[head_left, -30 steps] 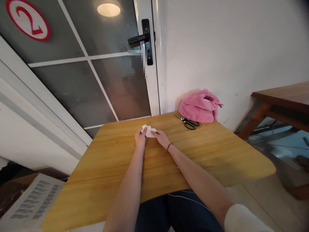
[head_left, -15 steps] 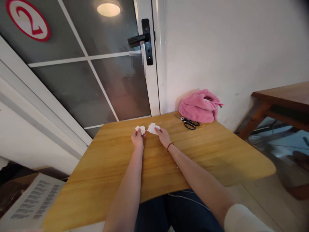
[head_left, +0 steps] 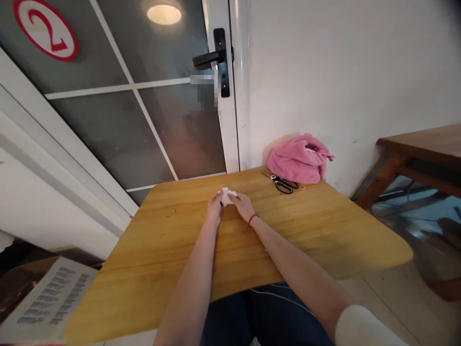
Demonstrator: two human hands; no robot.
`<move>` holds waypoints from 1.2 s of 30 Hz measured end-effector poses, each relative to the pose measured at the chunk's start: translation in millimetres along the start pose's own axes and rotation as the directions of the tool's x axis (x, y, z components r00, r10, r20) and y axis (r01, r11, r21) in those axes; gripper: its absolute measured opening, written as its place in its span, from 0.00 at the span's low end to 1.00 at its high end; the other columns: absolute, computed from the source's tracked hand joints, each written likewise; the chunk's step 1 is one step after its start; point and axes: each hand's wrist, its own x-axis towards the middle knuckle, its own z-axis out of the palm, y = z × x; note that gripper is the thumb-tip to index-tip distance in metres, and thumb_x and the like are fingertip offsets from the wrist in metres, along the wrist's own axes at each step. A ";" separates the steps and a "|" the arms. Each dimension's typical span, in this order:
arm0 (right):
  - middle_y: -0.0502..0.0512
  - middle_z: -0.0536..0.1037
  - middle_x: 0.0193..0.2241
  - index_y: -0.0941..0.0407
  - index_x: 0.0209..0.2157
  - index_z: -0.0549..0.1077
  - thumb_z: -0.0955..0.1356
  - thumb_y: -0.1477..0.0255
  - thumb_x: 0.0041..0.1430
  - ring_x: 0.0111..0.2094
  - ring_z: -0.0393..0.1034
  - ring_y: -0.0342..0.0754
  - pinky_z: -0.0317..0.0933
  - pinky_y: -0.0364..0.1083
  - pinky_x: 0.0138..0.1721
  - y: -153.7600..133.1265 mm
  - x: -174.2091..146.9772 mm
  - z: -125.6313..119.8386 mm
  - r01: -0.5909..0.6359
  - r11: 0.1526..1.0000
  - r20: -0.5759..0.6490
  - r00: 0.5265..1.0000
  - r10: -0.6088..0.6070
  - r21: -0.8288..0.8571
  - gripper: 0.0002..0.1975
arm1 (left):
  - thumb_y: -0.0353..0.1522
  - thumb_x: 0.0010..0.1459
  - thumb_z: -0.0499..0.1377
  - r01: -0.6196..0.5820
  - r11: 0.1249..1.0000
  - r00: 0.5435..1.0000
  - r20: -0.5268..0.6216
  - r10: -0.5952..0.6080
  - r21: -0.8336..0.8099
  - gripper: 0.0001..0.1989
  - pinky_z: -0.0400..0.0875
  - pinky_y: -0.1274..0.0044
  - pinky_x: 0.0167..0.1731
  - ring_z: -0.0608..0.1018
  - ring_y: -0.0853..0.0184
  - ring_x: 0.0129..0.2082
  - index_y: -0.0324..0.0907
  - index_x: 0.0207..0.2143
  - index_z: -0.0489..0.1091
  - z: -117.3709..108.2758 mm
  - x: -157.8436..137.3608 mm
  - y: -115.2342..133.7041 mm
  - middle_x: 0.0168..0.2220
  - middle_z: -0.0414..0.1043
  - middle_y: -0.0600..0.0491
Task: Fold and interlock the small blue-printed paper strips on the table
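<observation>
Small white paper pieces (head_left: 227, 197) are bunched between my two hands, just above the far half of the wooden table (head_left: 173, 250). My left hand (head_left: 215, 206) closes on their left side, its fingers partly hidden behind the paper. From the right, my right hand (head_left: 243, 206) pinches the pieces, thumb on top; a red string bracelet circles that wrist. Where one hand's pieces end and the other's begin, I cannot tell. Black-handled scissors (head_left: 283, 183) lie beyond my right hand, blades pointing up and left.
A pink plush bag (head_left: 298, 158) sits at the table's back right corner against the wall. Behind the table stands a glazed door with a black handle (head_left: 221, 62). A printed white box (head_left: 54, 298) is at lower left; another wooden table (head_left: 425, 144) stands to the right.
My left hand has moved right with its paper pieces until they meet the ones in my right hand. The gap between the two bunches has closed. My right hand has hardly moved.
</observation>
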 end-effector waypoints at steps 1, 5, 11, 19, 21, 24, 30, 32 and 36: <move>0.49 0.65 0.18 0.59 0.21 0.68 0.61 0.57 0.52 0.22 0.56 0.41 0.49 0.40 0.24 -0.4 -0.3 -0.3 0.003 1.000 0.010 1.000 -0.003 0.002 0.19 | 0.30 0.47 0.62 -0.028 0.999 0.999 0.025 0.027 0.037 0.07 0.68 0.77 0.35 0.75 0.71 0.27 0.36 0.30 0.70 -1.9 1.0 -1.4 0.28 0.74 0.50; 0.48 0.63 0.16 0.58 0.20 0.65 0.61 0.57 0.52 0.22 0.55 0.41 0.48 0.40 0.23 -3.1 -1.7 -1.4 0.007 1.000 0.035 0.999 -0.007 -0.009 0.19 | 0.33 0.42 0.64 -0.129 0.987 0.992 0.002 0.129 0.100 0.11 0.67 0.77 0.35 0.74 0.71 0.27 0.37 0.29 0.70 -8.9 4.5 -5.0 0.27 0.73 0.52; 0.46 0.58 0.16 0.56 0.17 0.59 0.60 0.56 0.52 0.21 0.51 0.40 0.45 0.41 0.22 -6.2 -3.3 0.2 0.009 1.000 0.029 1.000 -0.009 0.011 0.20 | 0.34 0.41 0.65 -0.195 0.973 0.979 -0.029 0.199 0.121 0.12 0.67 0.77 0.33 0.73 0.72 0.25 0.38 0.28 0.69 -11.6 4.6 -4.0 0.25 0.72 0.54; 0.46 0.56 0.15 0.56 0.17 0.57 0.59 0.55 0.54 0.21 0.51 0.41 0.44 0.41 0.23 -3.3 -1.3 -3.3 -0.032 0.999 -0.065 0.997 0.034 0.044 0.21 | 0.31 0.46 0.61 -0.204 0.972 0.948 -0.223 0.226 0.116 0.06 0.68 0.77 0.37 0.75 0.71 0.30 0.38 0.28 0.69 -23.4 12.1 4.0 0.26 0.72 0.54; 0.46 0.56 0.15 0.56 0.18 0.57 0.59 0.54 0.54 0.21 0.51 0.41 0.45 0.41 0.23 -2.6 -0.4 -3.6 -0.023 0.999 -0.109 0.994 0.028 0.048 0.21 | 0.30 0.47 0.61 -0.170 0.978 0.955 -0.224 0.193 0.121 0.04 0.68 0.77 0.37 0.75 0.71 0.30 0.39 0.28 0.69 -23.1 11.4 5.2 0.25 0.72 0.54; 0.47 0.58 0.16 0.56 0.19 0.59 0.58 0.53 0.55 0.21 0.51 0.41 0.45 0.41 0.23 -3.4 -1.1 -3.3 0.017 0.999 -0.128 0.992 -0.012 0.036 0.22 | 0.26 0.48 0.58 -0.067 0.993 0.983 -0.163 0.083 0.103 0.00 0.70 0.75 0.36 0.75 0.70 0.28 0.38 0.26 0.68 -16.2 7.7 2.4 0.25 0.72 0.52; 0.53 0.70 0.23 0.56 0.27 0.70 0.56 0.54 0.59 0.25 0.61 0.44 0.48 0.43 0.26 -7.9 -3.6 -8.3 -0.034 0.954 -0.161 0.987 -0.015 -0.299 0.23 | 0.28 0.53 0.54 0.115 0.989 0.993 -0.035 -0.112 0.089 0.06 0.72 0.71 0.34 0.76 0.67 0.27 0.37 0.29 0.69 0.7 1.4 -7.8 0.27 0.73 0.49; 0.57 0.72 0.28 0.56 0.29 0.71 0.54 0.56 0.61 0.28 0.64 0.45 0.50 0.43 0.28 -8.8 -2.4 -12.3 -0.028 0.905 -0.154 0.987 -0.042 -0.425 0.24 | 0.33 0.57 0.51 0.161 0.983 0.986 0.030 -0.164 0.090 0.11 0.72 0.71 0.33 0.76 0.67 0.26 0.36 0.30 0.70 2.6 -0.1 -9.0 0.27 0.73 0.47; 0.60 0.73 0.34 0.57 0.31 0.73 0.52 0.58 0.63 0.31 0.66 0.45 0.52 0.43 0.30 -9.2 0.5 -17.5 -0.032 0.795 -0.097 0.995 -0.034 -0.606 0.26 | 0.33 0.54 0.56 0.170 0.972 0.966 0.169 -0.198 0.165 0.08 0.72 0.73 0.33 0.76 0.68 0.27 0.37 0.33 0.70 2.3 -3.9 -10.5 0.30 0.74 0.47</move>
